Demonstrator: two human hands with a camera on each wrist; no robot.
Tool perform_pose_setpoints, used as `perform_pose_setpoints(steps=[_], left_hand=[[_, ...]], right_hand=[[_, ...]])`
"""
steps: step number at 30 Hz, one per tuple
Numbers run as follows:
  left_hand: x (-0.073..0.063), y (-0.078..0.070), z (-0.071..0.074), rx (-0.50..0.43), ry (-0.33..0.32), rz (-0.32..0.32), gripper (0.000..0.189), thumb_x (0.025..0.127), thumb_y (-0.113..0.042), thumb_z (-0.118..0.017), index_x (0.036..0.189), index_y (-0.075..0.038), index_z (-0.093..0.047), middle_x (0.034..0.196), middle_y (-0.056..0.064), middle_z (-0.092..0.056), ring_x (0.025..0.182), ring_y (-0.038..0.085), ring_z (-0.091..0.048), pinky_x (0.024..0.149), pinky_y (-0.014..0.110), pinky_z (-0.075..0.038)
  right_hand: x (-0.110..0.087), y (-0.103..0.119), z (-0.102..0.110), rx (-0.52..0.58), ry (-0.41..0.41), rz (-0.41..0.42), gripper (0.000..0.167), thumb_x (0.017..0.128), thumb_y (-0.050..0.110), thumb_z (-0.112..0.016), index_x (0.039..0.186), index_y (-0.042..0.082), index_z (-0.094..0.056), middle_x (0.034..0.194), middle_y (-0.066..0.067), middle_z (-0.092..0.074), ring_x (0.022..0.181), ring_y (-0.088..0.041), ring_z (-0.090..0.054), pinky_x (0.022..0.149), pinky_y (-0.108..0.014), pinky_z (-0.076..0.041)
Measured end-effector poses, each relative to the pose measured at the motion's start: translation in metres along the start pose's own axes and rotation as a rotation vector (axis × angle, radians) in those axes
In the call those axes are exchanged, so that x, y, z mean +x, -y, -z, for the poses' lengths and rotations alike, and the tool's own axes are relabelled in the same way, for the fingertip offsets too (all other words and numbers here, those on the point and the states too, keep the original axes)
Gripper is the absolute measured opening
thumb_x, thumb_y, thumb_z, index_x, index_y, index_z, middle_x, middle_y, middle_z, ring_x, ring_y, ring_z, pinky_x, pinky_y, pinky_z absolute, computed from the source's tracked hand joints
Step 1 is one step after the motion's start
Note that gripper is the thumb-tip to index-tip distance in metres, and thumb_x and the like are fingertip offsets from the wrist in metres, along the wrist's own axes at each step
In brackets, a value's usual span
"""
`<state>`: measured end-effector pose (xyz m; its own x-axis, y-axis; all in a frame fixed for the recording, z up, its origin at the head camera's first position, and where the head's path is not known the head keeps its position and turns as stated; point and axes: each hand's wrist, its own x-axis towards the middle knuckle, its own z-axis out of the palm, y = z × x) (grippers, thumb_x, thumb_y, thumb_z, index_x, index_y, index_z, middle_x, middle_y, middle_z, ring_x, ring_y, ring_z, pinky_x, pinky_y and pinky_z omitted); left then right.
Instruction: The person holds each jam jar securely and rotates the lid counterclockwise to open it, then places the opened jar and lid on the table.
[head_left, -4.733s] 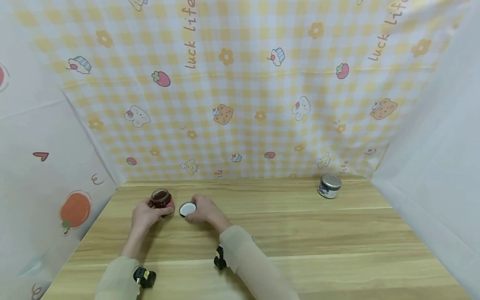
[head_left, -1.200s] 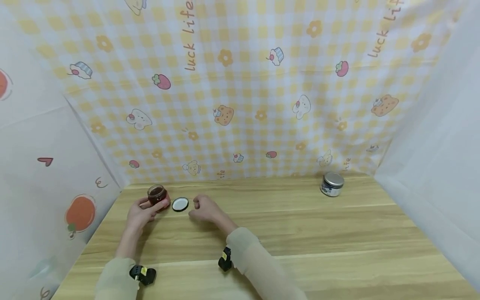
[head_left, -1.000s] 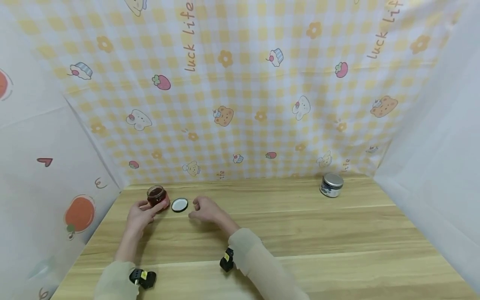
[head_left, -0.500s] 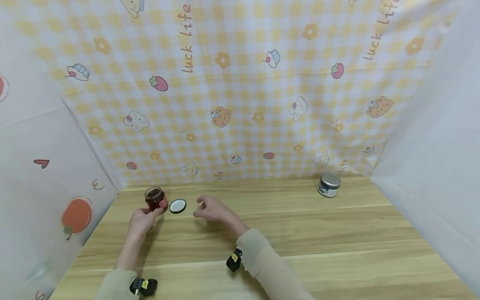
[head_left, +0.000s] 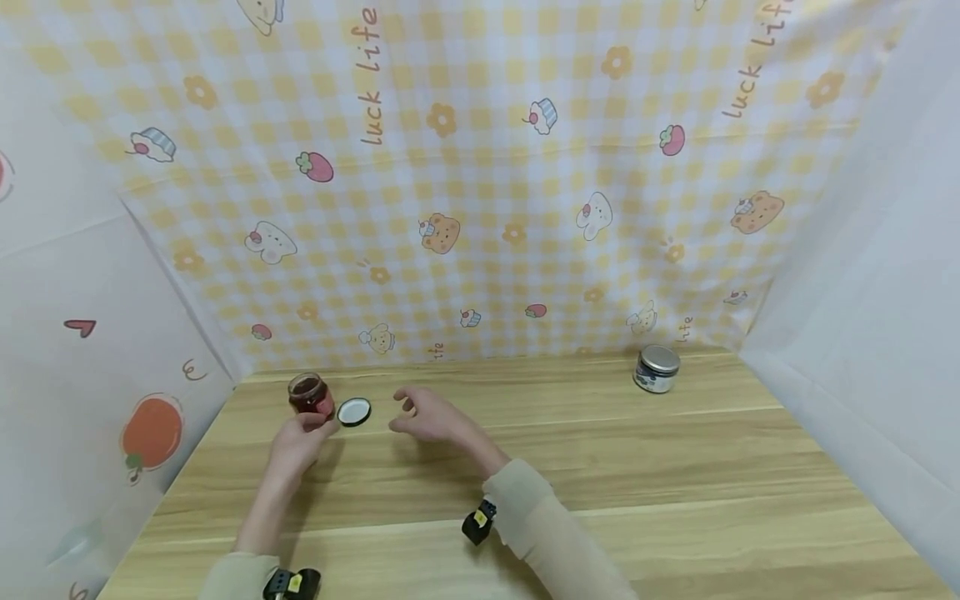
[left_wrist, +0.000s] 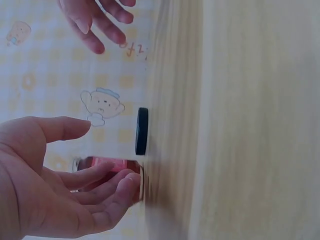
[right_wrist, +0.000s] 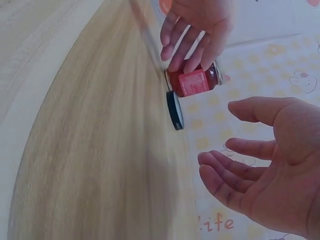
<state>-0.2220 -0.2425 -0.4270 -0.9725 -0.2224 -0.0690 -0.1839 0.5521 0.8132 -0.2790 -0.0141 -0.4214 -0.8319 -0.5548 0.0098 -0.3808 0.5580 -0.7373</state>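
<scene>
A lidless glass jar with dark red contents and a pink label stands upright at the table's back left. My left hand is just in front of it. Its thumb is apart from loosely bent fingers that grip nothing; the left wrist view shows the jar partly hidden behind them. Whether a fingertip touches the glass I cannot tell. Right of the jar lies a black-rimmed lid, white inside facing up. My right hand hovers to the lid's right, thumb and fingers spread and holding nothing.
A second jar, with a silver lid and a patterned label, stands at the back right of the wooden table. A yellow checked curtain hangs behind, and white cloth panels border both sides.
The right hand has let go of the lid, now flat on the table, and drawn back rightward. The left hand has released the jar and moved slightly toward the front.
</scene>
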Motion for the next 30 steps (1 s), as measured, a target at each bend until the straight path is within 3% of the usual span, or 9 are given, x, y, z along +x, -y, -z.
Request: perform_pose_setpoints(steps=[5, 11, 18, 23, 30], left_hand=[[-0.002, -0.004, -0.004, -0.041, 0.016, -0.018, 0.051, 0.098, -0.019, -0.061, 0.133, 0.016, -0.048, 0.132, 0.037, -0.052, 0.121, 0.045, -0.049, 0.095, 0.048, -0.041], [-0.005, -0.010, -0.010, -0.059, 0.023, -0.051, 0.050, 0.099, -0.018, -0.061, 0.134, 0.015, -0.048, 0.133, 0.036, -0.051, 0.125, 0.046, -0.047, 0.104, 0.054, -0.038], [-0.008, -0.024, -0.016, -0.049, 0.019, -0.090, 0.049, 0.099, -0.021, -0.062, 0.134, 0.011, -0.052, 0.126, 0.030, -0.057, 0.116, 0.040, -0.053, 0.092, 0.046, -0.044], [-0.011, -0.035, -0.021, -0.056, 0.037, -0.088, 0.049, 0.099, -0.023, -0.062, 0.136, 0.007, -0.052, 0.129, 0.028, -0.056, 0.116, 0.039, -0.054, 0.092, 0.048, -0.044], [-0.012, -0.047, -0.031, -0.063, 0.003, -0.123, 0.045, 0.097, -0.022, -0.064, 0.132, 0.006, -0.057, 0.126, 0.026, -0.059, 0.111, 0.037, -0.060, 0.088, 0.042, -0.048]], right_hand=[[-0.004, -0.002, 0.006, -0.010, -0.020, 0.022, 0.052, 0.095, 0.023, -0.069, 0.140, 0.002, -0.054, 0.128, -0.019, -0.062, 0.110, -0.026, -0.063, 0.090, -0.031, -0.051], [-0.013, -0.006, 0.015, 0.020, -0.047, 0.023, 0.054, 0.096, 0.023, -0.069, 0.143, 0.004, -0.051, 0.134, -0.020, -0.058, 0.102, -0.020, -0.066, 0.088, -0.031, -0.053], [-0.021, -0.011, 0.027, 0.008, -0.072, 0.054, 0.055, 0.097, 0.022, -0.068, 0.145, 0.002, -0.049, 0.133, -0.019, -0.059, 0.098, -0.018, -0.065, 0.084, -0.029, -0.053], [-0.027, -0.014, 0.034, -0.004, -0.084, 0.074, 0.054, 0.098, 0.022, -0.066, 0.145, 0.001, -0.049, 0.131, -0.017, -0.059, 0.100, -0.020, -0.064, 0.085, -0.031, -0.053], [-0.036, -0.018, 0.042, 0.008, -0.114, 0.076, 0.054, 0.098, 0.022, -0.066, 0.146, 0.004, -0.049, 0.131, -0.017, -0.059, 0.102, -0.021, -0.063, 0.086, -0.033, -0.053]])
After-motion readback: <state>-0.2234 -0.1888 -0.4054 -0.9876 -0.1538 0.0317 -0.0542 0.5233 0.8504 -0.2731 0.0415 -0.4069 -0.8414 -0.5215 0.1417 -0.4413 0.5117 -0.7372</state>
